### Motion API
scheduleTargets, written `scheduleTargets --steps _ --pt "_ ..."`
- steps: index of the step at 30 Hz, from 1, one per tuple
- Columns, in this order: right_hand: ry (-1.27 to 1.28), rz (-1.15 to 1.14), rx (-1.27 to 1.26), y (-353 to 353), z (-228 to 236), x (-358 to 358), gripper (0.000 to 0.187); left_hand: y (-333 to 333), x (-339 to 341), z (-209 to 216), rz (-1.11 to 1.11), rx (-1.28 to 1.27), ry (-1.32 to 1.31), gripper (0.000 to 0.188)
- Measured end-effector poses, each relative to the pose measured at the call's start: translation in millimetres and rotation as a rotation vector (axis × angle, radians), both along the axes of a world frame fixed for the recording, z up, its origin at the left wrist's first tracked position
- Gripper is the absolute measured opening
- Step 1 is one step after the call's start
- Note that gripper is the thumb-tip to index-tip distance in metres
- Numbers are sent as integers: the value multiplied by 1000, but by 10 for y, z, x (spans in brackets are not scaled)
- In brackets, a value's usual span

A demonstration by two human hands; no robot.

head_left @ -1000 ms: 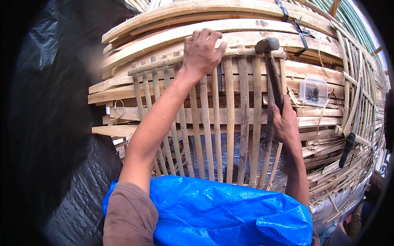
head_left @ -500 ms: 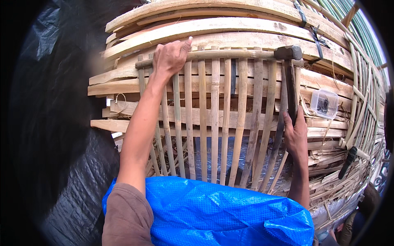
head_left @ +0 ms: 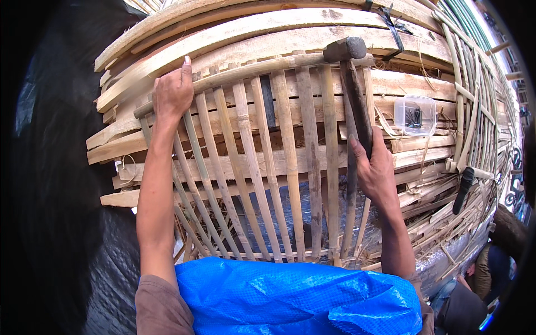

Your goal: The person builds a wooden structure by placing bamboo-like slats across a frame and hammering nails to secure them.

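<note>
A bamboo slat panel stands in front of me, its upright slats joined to a round bamboo crossbar along the top. My left hand is closed round the left end of that crossbar, thumb pointing up. In my right hand is a hammer, held by its dark handle. The hammer's head is up at the right end of the crossbar; whether they touch I cannot tell. My right fingers are partly hidden behind the handle and the rightmost slats. Blue tarp covers my lap below the panel.
Stacked wooden planks lie behind the panel. A clear plastic box of dark nails sits on them at right, near a black-handled tool. Bamboo lattice rises far right; black sheeting hangs left. People show lower right.
The whole view has shifted and tilted, so panel, planks and box appear further left, with the crossbar's left end lower. Both hands keep their holds on the crossbar and the hammer.
</note>
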State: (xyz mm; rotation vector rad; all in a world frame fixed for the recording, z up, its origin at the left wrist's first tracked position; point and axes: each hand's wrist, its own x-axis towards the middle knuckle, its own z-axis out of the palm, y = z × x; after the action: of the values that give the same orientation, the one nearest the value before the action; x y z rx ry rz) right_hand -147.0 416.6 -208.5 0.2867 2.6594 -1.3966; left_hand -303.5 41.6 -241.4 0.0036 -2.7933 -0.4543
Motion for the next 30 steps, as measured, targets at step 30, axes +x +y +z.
scheduleTargets --steps 30 --pt "4 91 92 -149 29 -68 25 -139 -318 -27 -179 -350 -25 66"
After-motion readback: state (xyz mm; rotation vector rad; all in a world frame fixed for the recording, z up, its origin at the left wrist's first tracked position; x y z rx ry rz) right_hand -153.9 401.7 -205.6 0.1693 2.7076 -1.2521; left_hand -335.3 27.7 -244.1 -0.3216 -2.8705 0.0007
